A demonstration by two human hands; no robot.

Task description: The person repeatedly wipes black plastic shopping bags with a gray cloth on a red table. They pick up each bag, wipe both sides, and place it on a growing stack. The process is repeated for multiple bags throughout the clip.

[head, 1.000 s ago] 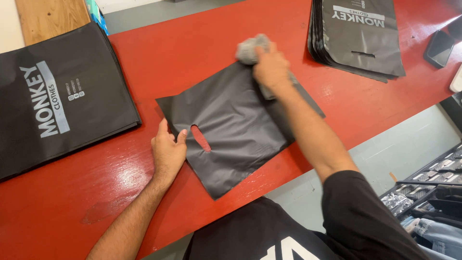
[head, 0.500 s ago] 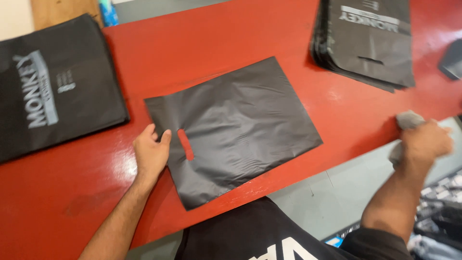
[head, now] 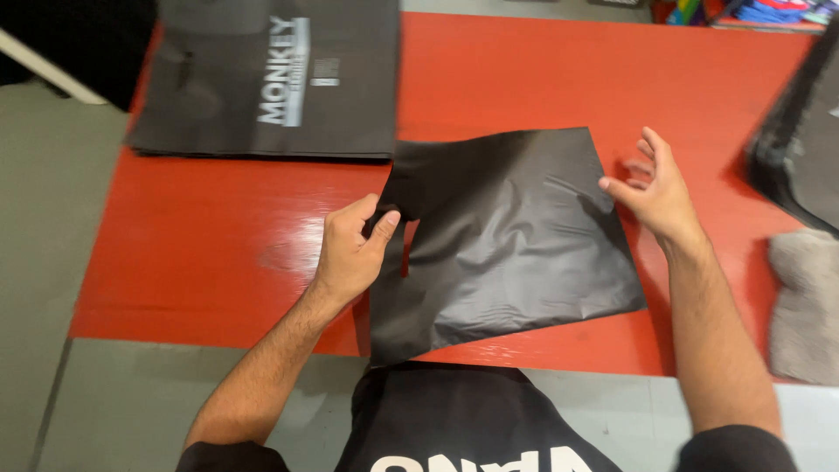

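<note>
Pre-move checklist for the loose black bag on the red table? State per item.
1. Left hand has a grip on the plain black plastic bag: ok, fingers pinch its left edge.
2. Right hand on the bag: not ok, open, fingertips only at its right edge.
3. Bag lying flat on the glossy red table: not ok, left edge is raised and the sheet is wrinkled.
4. Bag apart from the stack of printed black bags: cannot tell, its top left corner meets the stack's edge.
5. Grey cloth off the bag: ok, it lies at the table's right end.
</note>
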